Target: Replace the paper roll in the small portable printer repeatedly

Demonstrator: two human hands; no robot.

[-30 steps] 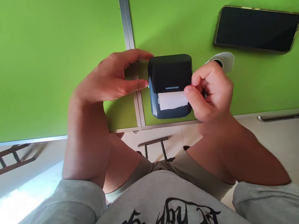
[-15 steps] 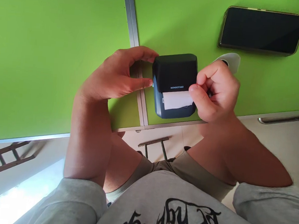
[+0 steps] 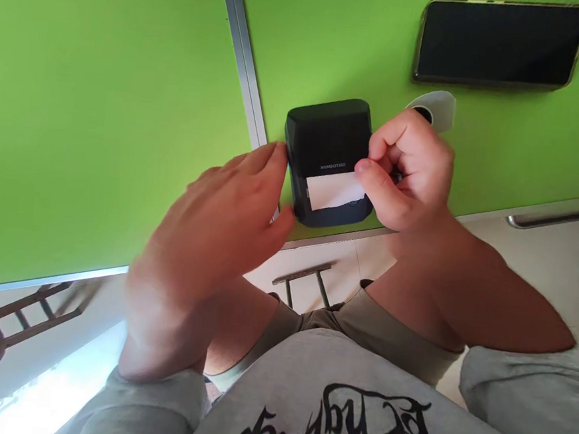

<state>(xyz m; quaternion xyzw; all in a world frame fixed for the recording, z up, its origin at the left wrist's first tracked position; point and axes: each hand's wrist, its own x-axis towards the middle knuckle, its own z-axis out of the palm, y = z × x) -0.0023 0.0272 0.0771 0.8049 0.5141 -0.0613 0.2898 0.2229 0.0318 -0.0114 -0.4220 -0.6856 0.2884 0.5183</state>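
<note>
NIIMBOT label printer [image 3: 329,133] on the green tabletop [image 3: 103,95], by the near edge; white paper strip [image 3: 332,191] out toward the wearer, presumably for easy reach. Left hand [image 3: 225,205], blurred: palm down, thumb spread from fingers, tips at the printer's left side, likely bracing; nothing enclosed. Right hand [image 3: 410,173]: forefinger curled, thumb over the strip's right corner; cannot tell whether paper is pinched. Farther right: label roll [image 3: 444,112], smartphone [image 3: 501,45].

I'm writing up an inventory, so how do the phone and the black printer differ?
The phone is long and flat, while the printer is squarer and chunkier. White paper sticks out of the printer; the phone shows only a blank, dark face. Both have rounded corners.
</note>
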